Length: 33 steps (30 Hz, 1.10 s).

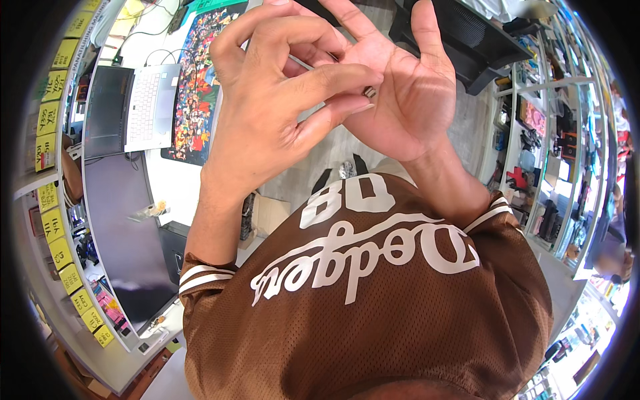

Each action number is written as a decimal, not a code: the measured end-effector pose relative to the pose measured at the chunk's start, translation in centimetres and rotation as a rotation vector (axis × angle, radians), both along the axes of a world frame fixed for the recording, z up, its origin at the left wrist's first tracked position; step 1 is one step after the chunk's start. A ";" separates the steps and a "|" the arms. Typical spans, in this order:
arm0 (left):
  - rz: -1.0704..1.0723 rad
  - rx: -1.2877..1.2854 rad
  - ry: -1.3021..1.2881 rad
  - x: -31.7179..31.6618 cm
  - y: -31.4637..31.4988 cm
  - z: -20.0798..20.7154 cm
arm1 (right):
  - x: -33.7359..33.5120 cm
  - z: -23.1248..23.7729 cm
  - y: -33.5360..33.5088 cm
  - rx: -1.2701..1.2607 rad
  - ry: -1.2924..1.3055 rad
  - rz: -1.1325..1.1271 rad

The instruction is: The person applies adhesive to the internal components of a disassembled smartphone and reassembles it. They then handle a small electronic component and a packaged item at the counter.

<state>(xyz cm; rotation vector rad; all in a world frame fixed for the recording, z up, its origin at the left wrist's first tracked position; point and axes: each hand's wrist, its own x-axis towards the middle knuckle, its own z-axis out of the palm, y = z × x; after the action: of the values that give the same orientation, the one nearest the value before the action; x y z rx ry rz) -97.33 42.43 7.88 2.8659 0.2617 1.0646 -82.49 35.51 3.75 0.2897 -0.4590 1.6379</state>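
My left hand (pixel 267 100) is raised in front of me. Its thumb and index finger are closed in a pinch on a small dark metallic piece (pixel 370 92), too small to name. The piece sits right beside the palm of my right hand (pixel 417 100). That palm faces up, with the thumb and the fingers that show stretched apart. Part of my right hand's fingers is hidden behind the left one. A thin greyish edge (pixel 300 63) shows between my left fingers; I cannot make out what it belongs to.
To the left, a white desk carries an open laptop (pixel 150 110), a colourful patterned mat (pixel 197 87) and a large dark panel (pixel 127 220). Yellow labels (pixel 57 220) line a shelf edge beyond. A black chair (pixel 460 40) stands ahead. Glass shelves (pixel 533 160) with goods fill the right side.
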 end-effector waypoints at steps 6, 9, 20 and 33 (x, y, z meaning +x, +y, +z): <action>-0.051 0.057 0.101 1.0 0.8 1.7 | 0.7 0.8 0.5 -0.032 -0.110 -0.040; -0.056 -0.003 -0.034 2.2 2.0 0.5 | 1.3 1.0 0.7 -0.236 -0.227 -0.130; -0.043 0.472 0.028 9.6 11.1 1.9 | 10.0 -2.6 4.0 -0.353 -0.593 -0.436; -0.022 0.020 -0.122 16.4 16.2 2.0 | 16.5 -1.7 13.2 -0.100 -0.410 -0.262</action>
<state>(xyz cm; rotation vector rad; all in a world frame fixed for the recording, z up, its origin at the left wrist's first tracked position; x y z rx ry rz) -80.93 58.58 9.92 2.8003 0.2125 1.2391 -65.99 48.68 2.09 -0.1817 -0.6903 1.4551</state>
